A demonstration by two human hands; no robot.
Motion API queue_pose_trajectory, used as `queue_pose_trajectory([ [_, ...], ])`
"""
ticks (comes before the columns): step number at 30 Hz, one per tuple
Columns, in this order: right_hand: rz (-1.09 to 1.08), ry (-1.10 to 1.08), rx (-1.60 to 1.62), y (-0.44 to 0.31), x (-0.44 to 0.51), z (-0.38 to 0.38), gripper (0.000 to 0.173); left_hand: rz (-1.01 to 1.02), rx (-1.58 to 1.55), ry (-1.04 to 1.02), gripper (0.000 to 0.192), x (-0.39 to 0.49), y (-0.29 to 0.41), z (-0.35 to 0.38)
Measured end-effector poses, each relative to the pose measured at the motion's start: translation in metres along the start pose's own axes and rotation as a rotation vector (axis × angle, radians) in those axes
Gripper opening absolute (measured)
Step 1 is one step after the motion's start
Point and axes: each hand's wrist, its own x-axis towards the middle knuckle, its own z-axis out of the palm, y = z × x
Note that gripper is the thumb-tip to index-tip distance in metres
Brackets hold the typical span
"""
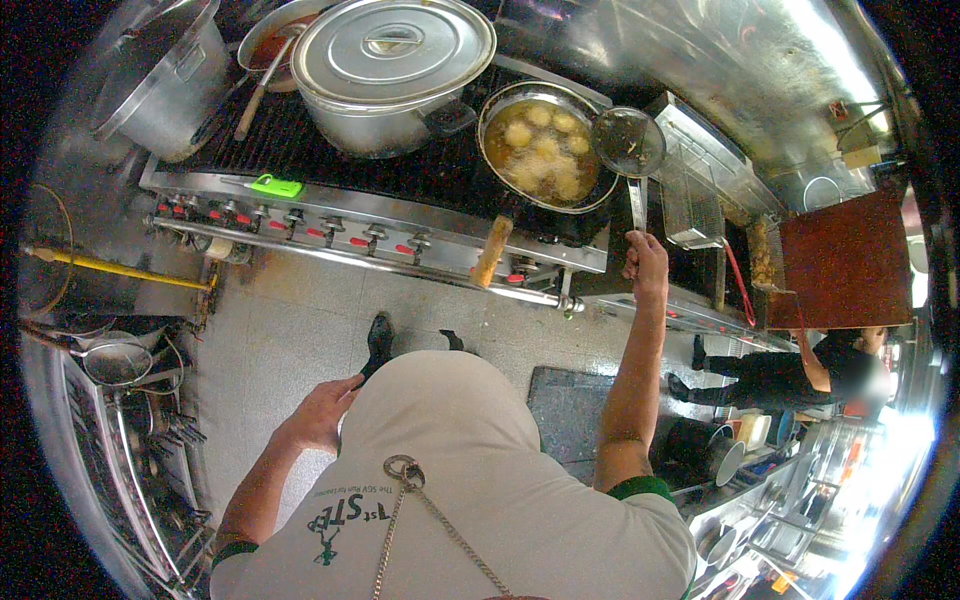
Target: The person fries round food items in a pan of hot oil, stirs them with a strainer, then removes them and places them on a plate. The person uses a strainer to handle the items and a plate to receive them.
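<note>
My right hand (646, 262) grips the metal handle of a round mesh skimmer (628, 142). The skimmer's head is over the right rim of a frying pan (484, 154), and a few bits lie on its mesh. In the pan, several pale golden balls (517, 134) fry in bubbling oil; foam partly hides those nearest me. The pan's wooden handle (493, 251) points towards me past the stove's front edge. My left hand (319, 412) is low beside my shirt, fingers loosely extended, with no object visible in it; my body hides part of it.
Left of the pan stands a large lidded metal pot (390, 112). Beyond it are a pot of red sauce (274, 49) with a ladle and another tall pot (169, 90). A green-handled knife (277, 185) lies on the stove's edge. Fryer baskets (690, 202) and a co-worker (780, 375) are right.
</note>
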Motion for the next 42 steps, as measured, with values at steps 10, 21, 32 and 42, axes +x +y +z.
queue_pose_trajectory([
  [10, 0.141, -0.081, 0.497, -0.025, -0.009, -0.025, 0.023, -0.016, -0.095, 0.043, 0.094, 0.012, 0.017, -0.014],
  [21, -0.287, 0.377, 0.444, -0.12, -0.003, -0.214, 0.022, -0.184, -0.245, 0.06, 0.052, 0.026, 0.097, -0.05],
  [32, -0.141, 0.604, 0.665, -0.018, -0.082, -0.328, 0.021, 0.065, 0.123, -0.122, 0.079, 0.052, 0.045, -0.022],
  [42, 0.079, 0.893, 0.845, 0.176, -0.284, -0.158, 0.019, 0.042, 0.158, -0.218, 0.057, 0.2, -0.005, -0.112],
])
